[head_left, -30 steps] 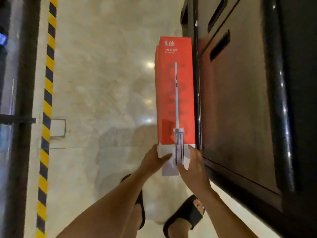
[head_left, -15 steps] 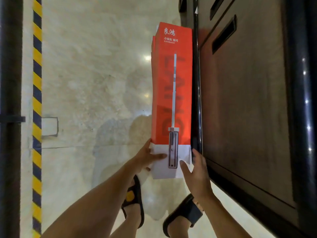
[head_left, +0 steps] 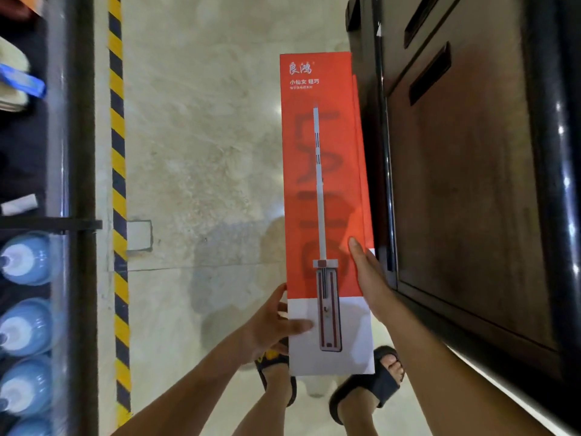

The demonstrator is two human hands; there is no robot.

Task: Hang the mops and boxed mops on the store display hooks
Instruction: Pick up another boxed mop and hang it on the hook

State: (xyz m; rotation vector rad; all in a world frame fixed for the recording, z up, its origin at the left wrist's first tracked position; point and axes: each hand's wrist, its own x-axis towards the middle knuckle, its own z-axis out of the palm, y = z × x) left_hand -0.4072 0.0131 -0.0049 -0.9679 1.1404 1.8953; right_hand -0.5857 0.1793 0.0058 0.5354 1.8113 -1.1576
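Observation:
A tall red and white boxed mop point(head_left: 320, 171), printed with a picture of a flat mop, is held upright above the floor in front of me. My left hand point(head_left: 270, 325) grips its lower left edge, with the thumb across the white front panel. My right hand point(head_left: 366, 275) lies along the right edge, higher up. Its thumb is on the front and its fingers are hidden behind the box. The red edge of a second boxed mop point(head_left: 361, 146) shows just behind the first. No display hook is in view.
A dark wooden cabinet point(head_left: 465, 190) stands close on the right. On the left is a dark shelf frame point(head_left: 78, 215) with blue bottles point(head_left: 26, 259) and a yellow-black striped floor strip point(head_left: 118, 184). My sandalled feet point(head_left: 367, 388) stand on the marble floor point(head_left: 201, 136).
The box has come up off the floor and closer to me. My right hand slid from its bottom right corner up along the right edge. My left hand stays on the lower left edge.

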